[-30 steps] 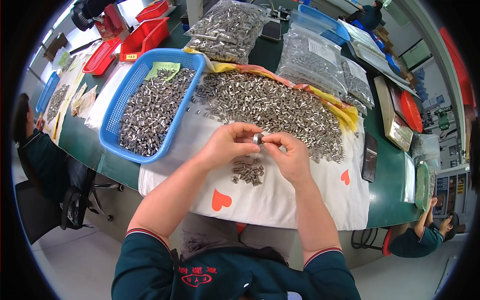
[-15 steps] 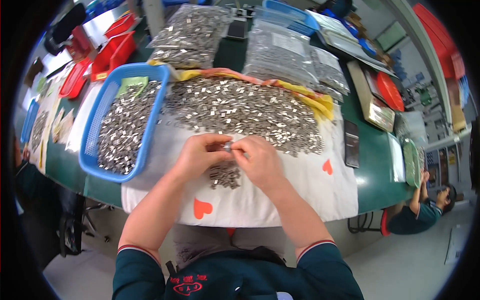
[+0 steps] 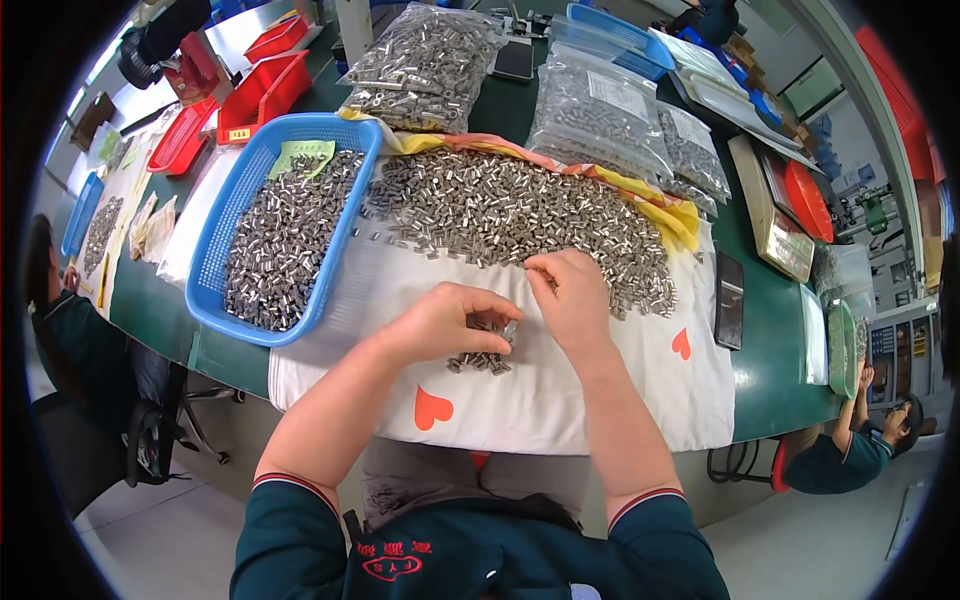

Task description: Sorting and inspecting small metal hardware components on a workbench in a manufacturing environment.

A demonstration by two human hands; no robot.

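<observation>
Small shiny metal cylinders lie in a wide pile [image 3: 520, 205] across the far part of a white cloth [image 3: 560, 425]. My left hand [image 3: 455, 320] is curled closed over a small heap of the same cylinders [image 3: 480, 362], with at least one metal cylinder [image 3: 509, 331] between thumb and fingers. To its right, my right hand [image 3: 575, 295] has thumb and forefinger pinched together at the near edge of the wide pile. Whether a piece sits in that pinch is too small to make out.
At the left stands a blue basket [image 3: 205, 270] of cylinders with a green slip [image 3: 302, 157]. Clear bags of metal parts [image 3: 425, 70] lie behind the pile. A dark phone-like slab [image 3: 729, 300] rests at right. Red bins [image 3: 265, 95] stand far left; people sit at both sides.
My hands were together above the small heap and have come apart. The right one has moved right to the wide pile's edge, while the left stays by the heap. The whole view has shifted slightly.
</observation>
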